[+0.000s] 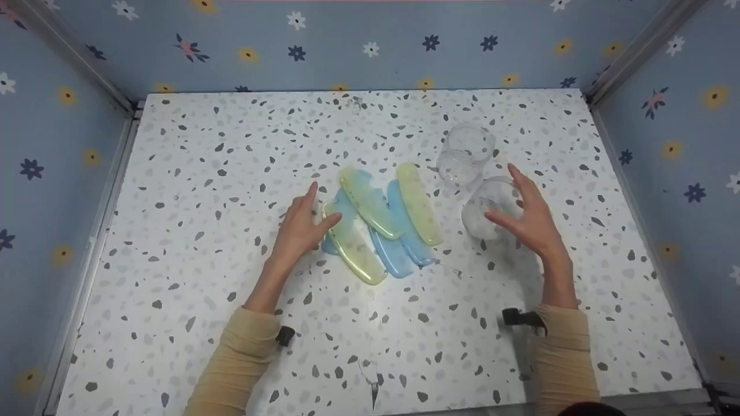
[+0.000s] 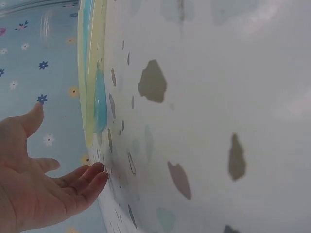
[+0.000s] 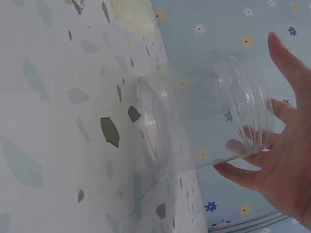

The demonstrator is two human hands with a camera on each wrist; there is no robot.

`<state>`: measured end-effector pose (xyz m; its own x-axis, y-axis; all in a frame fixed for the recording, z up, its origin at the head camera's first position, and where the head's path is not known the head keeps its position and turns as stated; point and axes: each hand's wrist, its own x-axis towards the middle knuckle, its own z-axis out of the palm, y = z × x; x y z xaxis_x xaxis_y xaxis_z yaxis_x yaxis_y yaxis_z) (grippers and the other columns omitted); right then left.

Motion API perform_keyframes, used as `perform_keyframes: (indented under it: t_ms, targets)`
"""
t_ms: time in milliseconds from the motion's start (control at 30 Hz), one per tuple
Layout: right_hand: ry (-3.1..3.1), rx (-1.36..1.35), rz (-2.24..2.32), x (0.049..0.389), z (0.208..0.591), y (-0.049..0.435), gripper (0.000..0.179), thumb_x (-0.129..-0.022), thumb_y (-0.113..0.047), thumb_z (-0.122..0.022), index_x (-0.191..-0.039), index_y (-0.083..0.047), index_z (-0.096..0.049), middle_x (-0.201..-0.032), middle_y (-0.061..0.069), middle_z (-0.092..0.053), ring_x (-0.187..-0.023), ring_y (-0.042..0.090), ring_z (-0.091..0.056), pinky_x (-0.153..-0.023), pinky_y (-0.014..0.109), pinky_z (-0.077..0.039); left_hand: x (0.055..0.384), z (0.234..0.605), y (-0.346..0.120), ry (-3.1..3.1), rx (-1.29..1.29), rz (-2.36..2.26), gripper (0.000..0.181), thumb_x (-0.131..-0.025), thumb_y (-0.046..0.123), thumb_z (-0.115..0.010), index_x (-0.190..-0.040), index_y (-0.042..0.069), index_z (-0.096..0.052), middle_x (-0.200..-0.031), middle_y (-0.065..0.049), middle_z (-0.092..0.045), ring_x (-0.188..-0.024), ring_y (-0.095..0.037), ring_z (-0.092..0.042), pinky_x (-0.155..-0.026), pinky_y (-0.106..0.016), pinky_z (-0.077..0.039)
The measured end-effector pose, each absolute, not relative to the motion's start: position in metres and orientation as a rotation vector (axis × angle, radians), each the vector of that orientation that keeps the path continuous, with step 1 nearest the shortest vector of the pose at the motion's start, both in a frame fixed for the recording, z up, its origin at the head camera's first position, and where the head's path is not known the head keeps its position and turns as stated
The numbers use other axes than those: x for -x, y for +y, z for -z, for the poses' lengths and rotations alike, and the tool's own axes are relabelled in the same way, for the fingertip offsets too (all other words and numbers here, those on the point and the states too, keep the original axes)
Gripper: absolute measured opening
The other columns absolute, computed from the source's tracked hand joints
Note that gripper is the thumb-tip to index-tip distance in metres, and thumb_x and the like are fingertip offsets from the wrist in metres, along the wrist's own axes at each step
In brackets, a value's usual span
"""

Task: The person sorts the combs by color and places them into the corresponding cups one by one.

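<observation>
Several translucent combs lie overlapped in the middle of the table, among them a yellow comb and a blue comb. At the left side of the pile is my left hand, fingers spread and thumb over the end of another yellow comb; it grips nothing. My right hand reaches round the near clear jar, thumb and fingers wide apart. In the right wrist view the fingers show behind the jar's threaded rim, and the jar stands upright on the table.
A second clear jar stands just behind the first, close to it. Flowered blue panels rise at the back and on both sides of the speckled white table.
</observation>
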<state>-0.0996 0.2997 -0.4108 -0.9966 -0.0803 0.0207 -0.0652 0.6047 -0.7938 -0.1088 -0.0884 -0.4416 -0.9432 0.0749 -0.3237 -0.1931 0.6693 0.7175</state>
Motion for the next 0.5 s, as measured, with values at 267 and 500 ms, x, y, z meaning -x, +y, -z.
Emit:
perform_keyframes:
  t_ms: [267,500]
  targets:
    - [2.750,0.068,1.372,0.126,0.491,0.354,0.107,-0.084,-0.033,-0.085,-0.166,-0.031,-0.016,-0.171,0.013,-0.023,-0.154,0.044,-0.029,-0.118,0.067,-0.036,0.136,0.517,-0.099,2.602,0.101,-1.149,0.097,-0.092,0.053,-0.071,-0.165,0.016,-0.021,-0.150,-0.024,-0.040,-0.136,-0.039,-0.045,-0.119,-0.057,-0.040]
    - [2.717,-0.026,1.395,0.120,0.494,0.354,0.111,-0.083,-0.033,-0.087,-0.166,-0.033,-0.012,-0.170,0.010,-0.028,-0.154,0.035,-0.034,-0.118,0.063,-0.037,0.131,0.516,-0.090,2.611,0.154,-1.162,0.102,-0.088,0.040,-0.078,-0.165,0.011,-0.018,-0.142,-0.022,-0.045,-0.132,-0.038,-0.050,-0.115,-0.055,-0.045]
